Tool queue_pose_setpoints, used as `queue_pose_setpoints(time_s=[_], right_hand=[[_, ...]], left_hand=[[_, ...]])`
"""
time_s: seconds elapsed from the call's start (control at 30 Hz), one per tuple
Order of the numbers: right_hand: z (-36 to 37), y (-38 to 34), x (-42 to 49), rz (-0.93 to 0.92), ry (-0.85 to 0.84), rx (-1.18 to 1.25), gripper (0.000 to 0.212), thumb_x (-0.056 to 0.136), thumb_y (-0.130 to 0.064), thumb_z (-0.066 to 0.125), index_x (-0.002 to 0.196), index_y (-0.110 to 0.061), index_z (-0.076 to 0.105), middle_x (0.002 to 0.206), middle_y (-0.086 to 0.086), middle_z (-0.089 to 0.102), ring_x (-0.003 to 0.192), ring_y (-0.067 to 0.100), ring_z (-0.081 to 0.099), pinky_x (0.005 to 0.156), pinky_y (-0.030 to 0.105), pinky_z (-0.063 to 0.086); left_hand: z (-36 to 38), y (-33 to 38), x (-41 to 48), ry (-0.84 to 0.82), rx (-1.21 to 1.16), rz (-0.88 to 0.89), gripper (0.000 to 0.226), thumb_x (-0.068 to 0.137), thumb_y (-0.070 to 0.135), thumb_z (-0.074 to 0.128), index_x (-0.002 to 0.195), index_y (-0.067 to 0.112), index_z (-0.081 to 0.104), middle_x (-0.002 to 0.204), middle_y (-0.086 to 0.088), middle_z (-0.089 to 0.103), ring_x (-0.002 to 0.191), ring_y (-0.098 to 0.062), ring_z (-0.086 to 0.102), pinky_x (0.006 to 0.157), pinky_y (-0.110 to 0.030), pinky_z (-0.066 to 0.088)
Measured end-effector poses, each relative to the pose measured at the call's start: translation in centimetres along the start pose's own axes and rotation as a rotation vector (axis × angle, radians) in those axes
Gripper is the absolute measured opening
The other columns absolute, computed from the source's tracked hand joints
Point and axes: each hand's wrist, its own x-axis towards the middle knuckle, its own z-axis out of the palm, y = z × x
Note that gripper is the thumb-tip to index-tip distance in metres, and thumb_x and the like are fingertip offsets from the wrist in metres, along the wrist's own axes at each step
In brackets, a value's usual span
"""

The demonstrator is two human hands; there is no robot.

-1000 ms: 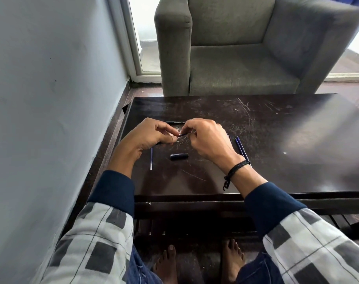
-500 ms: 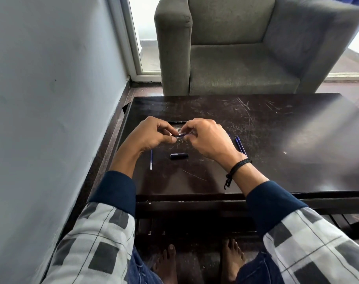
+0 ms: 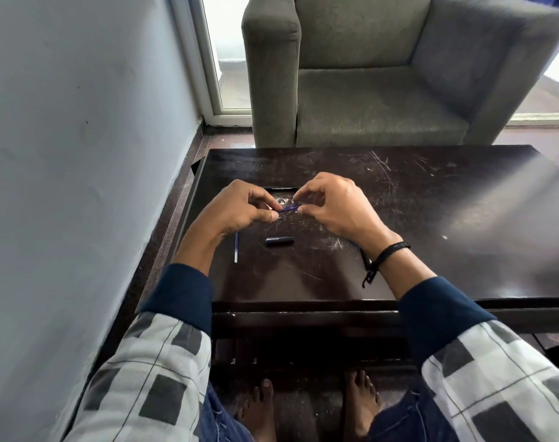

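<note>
Pinching a thin blue tube (image 3: 287, 208) from both ends. Gripping its left end with the left hand (image 3: 240, 212), between thumb and curled forefinger. Nipping its right end with the right hand (image 3: 335, 208), thumb and fingertips only, the other fingers curling loosely. Keeping both grips narrow and closed on the tube.

Holding the tube roughly level, tilting slightly, just beyond the cap (image 3: 279, 241). Not showing clearly whether it is touching the table (image 3: 431, 218) or hanging just over it.

Lying flat on its side on the table, apart from both hands: the dark cap. Lying just left of the cap, running toward the near edge, far end slipping under the left hand: a thin refill (image 3: 236, 247). Lying crosswise beyond the cap, past the hands and partly hidden by them: a black barrel (image 3: 279, 188), print too small to read.

Wearing a black band (image 3: 390, 253) on the right wrist, right of the cap and a little nearer. Wearing dark cuffs under checked sleeves on both forearms, nearer than the cap.

Standing well beyond the cap, past the table's far edge: a grey armchair (image 3: 367, 90). Running along well left of the cap: a pale wall (image 3: 80, 154).
</note>
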Motion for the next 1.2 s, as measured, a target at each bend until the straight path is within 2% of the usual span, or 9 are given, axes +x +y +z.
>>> queue_pose_setpoints(time_s=[0.17, 0.33, 0.47, 0.6, 0.77, 0.83, 0.9, 1.03, 1.2], right_hand=[[0.2, -0.5, -0.1, -0.027, -0.046, 0.023, 0.008, 0.083, -0.018, 0.078, 0.089, -0.022, 0.077, 0.086, -0.011, 0.068, 0.084, 0.008, 0.062, 0.081, 0.034, 0.053], [0.1, -0.4, 0.0, -0.004, -0.051, 0.078, 0.008, 0.086, -0.015, 0.074, 0.085, -0.023, 0.074, 0.081, -0.012, 0.066, 0.08, 0.007, 0.062, 0.078, 0.033, 0.054], [0.3, -0.6, 0.0, 0.023, -0.091, 0.076, 0.004, 0.092, -0.019, 0.069, 0.09, -0.02, 0.072, 0.085, -0.01, 0.067, 0.083, 0.01, 0.061, 0.078, 0.03, 0.051], [0.6, -0.6, -0.1, 0.055, -0.121, 0.032, 0.01, 0.096, -0.026, 0.064, 0.094, -0.02, 0.071, 0.086, -0.008, 0.065, 0.085, 0.013, 0.061, 0.075, 0.03, 0.047], [-0.7, 0.5, 0.2, 0.125, -0.055, 0.059, 0.014, 0.089, -0.04, 0.071, 0.091, -0.027, 0.076, 0.087, -0.013, 0.071, 0.083, 0.005, 0.065, 0.075, 0.027, 0.051], [-1.7, 1.5, 0.2, 0.216, 0.008, 0.022, 0.012, 0.087, -0.038, 0.073, 0.091, -0.027, 0.077, 0.087, -0.011, 0.072, 0.085, 0.008, 0.067, 0.077, 0.029, 0.054], [-2.6, 2.6, 0.1, 0.317, 0.001, -0.075, 0.007, 0.085, -0.031, 0.075, 0.09, -0.027, 0.077, 0.088, -0.007, 0.074, 0.087, 0.015, 0.069, 0.078, 0.03, 0.054], [-2.8, 3.7, -0.5, 0.435, -0.142, -0.251, 0.005, 0.079, -0.024, 0.077, 0.082, -0.027, 0.073, 0.085, -0.002, 0.073, 0.087, 0.023, 0.069, 0.071, 0.028, 0.046], [-1.8, 3.4, -0.9, 0.427, -0.203, -0.379, 0.012, 0.08, -0.013, 0.07, 0.084, -0.025, 0.07, 0.092, 0.004, 0.071, 0.089, 0.03, 0.067, 0.069, 0.031, 0.045]], left_hand=[[-0.1, 0.1, -0.1, -0.022, -0.011, 0.016, 0.021, 0.078, 0.007, 0.082, 0.097, 0.014, 0.08, 0.083, -0.007, 0.076, 0.068, 0.002, 0.065, 0.07, -0.013, 0.05], [0.0, 0.4, -0.2, -0.033, -0.031, 0.034, 0.025, 0.075, 0.002, 0.083, 0.098, 0.01, 0.079, 0.08, -0.002, 0.073, 0.064, 0.007, 0.061, 0.063, -0.008, 0.046], [0.1, 0.4, 0.0, -0.025, 0.061, 0.041, 0.024, 0.073, 0.007, 0.086, 0.094, 0.018, 0.08, 0.079, 0.0, 0.074, 0.063, 0.004, 0.061, 0.066, -0.013, 0.047], [0.3, 0.4, 0.0, -0.001, 0.125, 0.07, 0.023, 0.072, 0.013, 0.087, 0.09, 0.025, 0.08, 0.079, 0.002, 0.074, 0.064, 0.001, 0.056, 0.071, -0.02, 0.046], [0.3, 0.3, 0.1, 0.01, 0.105, 0.05, 0.022, 0.074, 0.013, 0.086, 0.09, 0.027, 0.079, 0.082, 0.002, 0.074, 0.071, -0.006, 0.062, 0.075, -0.027, 0.05], [0.2, 0.1, 0.1, 0.02, 0.109, 0.022, 0.022, 0.074, 0.013, 0.086, 0.091, 0.025, 0.079, 0.086, -0.002, 0.075, 0.077, -0.012, 0.065, 0.077, -0.035, 0.054], [0.2, -0.2, 0.1, 0.031, 0.115, 0.004, 0.022, 0.074, 0.013, 0.086, 0.09, 0.026, 0.079, 0.087, -0.004, 0.075, 0.083, -0.021, 0.069, 0.083, -0.04, 0.055], [0.3, -0.2, 0.2, 0.019, 0.116, -0.011, 0.02, 0.075, 0.014, 0.086, 0.091, 0.025, 0.08, 0.087, -0.003, 0.075, 0.086, -0.019, 0.069, 0.086, -0.039, 0.054], [0.4, 0.0, 0.1, 0.015, 0.093, -0.007, 0.019, 0.076, 0.015, 0.085, 0.093, 0.022, 0.08, 0.088, -0.003, 0.076, 0.088, -0.02, 0.07, 0.085, -0.034, 0.053]])
